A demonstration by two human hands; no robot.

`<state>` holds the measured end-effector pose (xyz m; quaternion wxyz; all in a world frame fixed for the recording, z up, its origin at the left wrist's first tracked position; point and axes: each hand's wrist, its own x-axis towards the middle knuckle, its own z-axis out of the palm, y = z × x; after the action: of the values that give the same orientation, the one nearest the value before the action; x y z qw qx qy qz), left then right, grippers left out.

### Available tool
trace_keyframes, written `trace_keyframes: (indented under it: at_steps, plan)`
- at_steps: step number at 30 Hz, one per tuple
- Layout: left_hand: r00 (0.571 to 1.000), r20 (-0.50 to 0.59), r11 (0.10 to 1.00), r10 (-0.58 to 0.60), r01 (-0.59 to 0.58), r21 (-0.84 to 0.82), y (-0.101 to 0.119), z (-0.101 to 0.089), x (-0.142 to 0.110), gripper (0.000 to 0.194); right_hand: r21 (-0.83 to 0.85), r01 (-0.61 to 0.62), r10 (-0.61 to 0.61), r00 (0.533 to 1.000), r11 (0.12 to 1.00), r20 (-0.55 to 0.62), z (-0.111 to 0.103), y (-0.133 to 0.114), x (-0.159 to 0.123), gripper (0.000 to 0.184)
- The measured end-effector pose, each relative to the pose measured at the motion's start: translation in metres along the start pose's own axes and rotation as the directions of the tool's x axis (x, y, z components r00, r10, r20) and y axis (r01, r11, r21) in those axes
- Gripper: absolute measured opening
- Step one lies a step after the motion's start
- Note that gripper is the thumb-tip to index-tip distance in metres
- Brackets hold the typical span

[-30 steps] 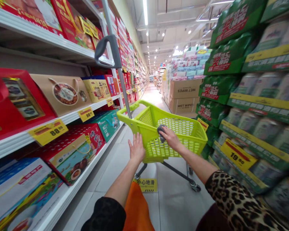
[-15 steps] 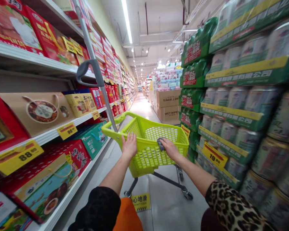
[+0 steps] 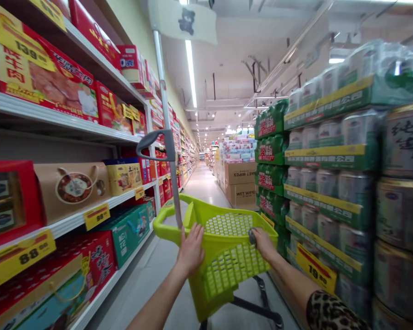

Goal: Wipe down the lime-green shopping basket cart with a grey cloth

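A lime-green perforated plastic shopping basket on a wheeled cart [image 3: 227,261] sits low in the middle of the view, tilted. My left hand [image 3: 192,250] presses on its near rim with the fingers apart. My right hand [image 3: 264,244] lies on the right rim over a small grey cloth [image 3: 251,236], which is mostly hidden beneath the fingers. A metal cart pole [image 3: 167,133] rises from the basket's left side, carrying a grey handle [image 3: 155,144]. Leopard-print fabric [image 3: 330,314] covers my right forearm near the bottom edge.
Shelves of red gift boxes with yellow price tags [image 3: 96,216] line the left. Stacked green-wrapped drink can packs [image 3: 333,183] stand on the right. Cardboard wet wipes cartons [image 3: 241,185] stand farther ahead beside the tiled aisle floor [image 3: 203,188].
The view has tilted upward and the basket sits lower in the frame, tipped more steeply. Both hands stay on the rim. The orange item and dark left sleeve have left the view.
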<state>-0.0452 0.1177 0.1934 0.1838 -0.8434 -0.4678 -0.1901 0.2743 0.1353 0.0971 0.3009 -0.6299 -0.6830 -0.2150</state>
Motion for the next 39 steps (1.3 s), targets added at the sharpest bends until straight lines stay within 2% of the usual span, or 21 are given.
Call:
trace_keyframes:
  at_steps: [2, 4, 5, 7, 9, 12, 14, 16, 18, 20, 22, 23, 24, 25, 27, 30, 33, 35, 39]
  plan:
    - [0.981, -0.167, 0.994, -0.102, 0.107, 0.021, -0.022, -0.011, -0.011, 0.058, 0.028, -0.022, 0.023, 0.999, 0.999, -0.038, 0.002, -0.015, 0.005, 0.043]
    - [0.936, -0.256, 0.966, -0.244, 0.257, 0.020, -0.046, -0.022, -0.019, 0.057, 0.091, -0.017, 0.023, 0.997, 0.996, -0.071, 0.007, -0.042, 0.009, 0.045]
    - [0.928, -0.253, 0.958, -0.275, 0.287, 0.011, -0.055, -0.027, -0.022, 0.057, 0.138, -0.002, 0.015, 0.996, 0.990, -0.090, 0.010, -0.059, 0.011, 0.047]
    - [0.957, -0.178, 0.973, -0.228, 0.230, -0.011, -0.065, -0.037, -0.026, 0.056, 0.231, 0.036, -0.006, 0.992, 0.972, -0.129, 0.012, -0.099, 0.016, 0.053]
    - [0.982, -0.102, 0.988, -0.156, 0.153, -0.032, -0.064, -0.044, -0.028, 0.051, 0.305, 0.079, -0.031, 0.987, 0.949, -0.158, 0.010, -0.141, 0.020, 0.060]
    - [0.984, -0.067, 0.986, -0.166, 0.163, -0.042, -0.050, -0.051, -0.030, 0.052, 0.460, 0.158, -0.038, 0.965, 0.874, -0.259, -0.004, -0.196, 0.024, 0.061]
    - [0.983, -0.062, 0.984, -0.174, 0.171, -0.046, -0.040, -0.055, -0.032, 0.051, 0.505, 0.187, -0.015, 0.945, 0.843, -0.327, -0.019, -0.220, 0.028, 0.060]
    - [0.989, -0.059, 0.989, -0.139, 0.135, -0.059, -0.034, -0.059, -0.034, 0.049, 0.497, 0.218, -0.002, 0.917, 0.840, -0.399, -0.038, -0.232, 0.033, 0.058]
    - [0.996, -0.063, 0.994, -0.062, 0.056, -0.094, -0.031, -0.061, -0.034, 0.046, 0.425, 0.314, -0.086, 0.875, 0.849, -0.477, -0.058, -0.231, 0.043, 0.053]
    - [0.997, -0.074, 0.990, 0.001, -0.011, -0.140, -0.031, -0.062, -0.032, 0.046, 0.252, 0.516, -0.347, 0.794, 0.819, -0.499, -0.076, -0.224, 0.056, 0.047]
    - [0.997, -0.079, 0.984, 0.016, -0.030, -0.175, -0.030, -0.061, -0.030, 0.048, 0.033, 0.720, -0.654, 0.647, 0.693, -0.393, -0.093, -0.213, 0.071, 0.040]
    - [0.997, -0.076, 0.983, 0.014, -0.028, -0.184, -0.028, -0.061, -0.029, 0.048, -0.059, 0.783, -0.758, 0.575, 0.619, -0.309, -0.103, -0.208, 0.080, 0.036]
    - [0.997, -0.070, 0.982, 0.012, -0.025, -0.189, -0.026, -0.061, -0.028, 0.047, -0.132, 0.814, -0.815, 0.529, 0.566, -0.236, -0.113, -0.203, 0.091, 0.033]
    - [0.998, -0.065, 0.981, 0.012, -0.025, -0.191, -0.022, -0.060, -0.028, 0.046, -0.188, 0.819, -0.838, 0.513, 0.543, -0.186, -0.125, -0.200, 0.103, 0.031]
    - [0.998, -0.064, 0.982, 0.015, -0.027, -0.189, -0.013, -0.060, -0.027, 0.044, -0.271, 0.778, -0.824, 0.543, 0.566, -0.161, -0.153, -0.197, 0.130, 0.030]
    - [0.997, -0.071, 0.982, 0.039, -0.051, -0.183, 0.003, -0.061, -0.025, 0.047, -0.332, 0.680, -0.754, 0.619, 0.654, -0.220, -0.197, -0.195, 0.172, 0.030]
    - [0.990, -0.033, 0.968, 0.140, -0.143, -0.204, 0.006, -0.065, -0.023, 0.054, -0.332, 0.645, -0.722, 0.653, 0.689, -0.229, -0.218, -0.188, 0.190, 0.031]
    - [0.991, 0.009, 0.967, 0.136, -0.131, -0.217, -0.002, -0.067, -0.021, 0.060, -0.311, 0.659, -0.725, 0.660, 0.685, -0.199, -0.209, -0.176, 0.178, 0.030]
    - [0.997, 0.064, 0.982, 0.042, -0.030, -0.186, -0.017, -0.064, -0.016, 0.065, -0.205, 0.751, -0.775, 0.627, 0.628, -0.079, -0.154, -0.146, 0.116, 0.032]
